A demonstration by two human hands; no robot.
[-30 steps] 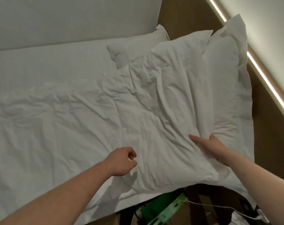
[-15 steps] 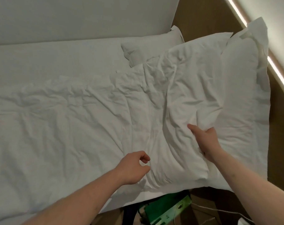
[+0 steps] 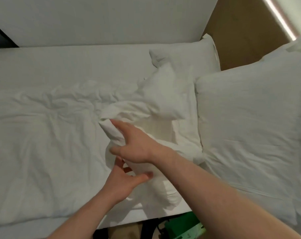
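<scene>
A white duvet (image 3: 42,135) covers the bed, and its top edge is bunched into a thick fold (image 3: 129,111) near the middle. My right hand (image 3: 136,145) reaches across and grips this fold between forefinger and thumb. Just below it, my left hand (image 3: 123,180) touches the underside of the same fold with spread, fairly straight fingers. A large white pillow (image 3: 249,126) lies uncovered to the right of the fold. A second pillow (image 3: 185,56) sits behind it by the wall.
The bare white sheet (image 3: 68,62) runs along the far side against a pale wall. A wooden headboard panel (image 3: 241,31) with a light strip (image 3: 280,18) stands at the right. A green object (image 3: 184,228) lies on the floor by the bed's near edge.
My right hand has pulled the duvet's top edge leftward off the large pillow, bunching it. My left hand has uncurled and moved up to the fold. The view has shifted left.
</scene>
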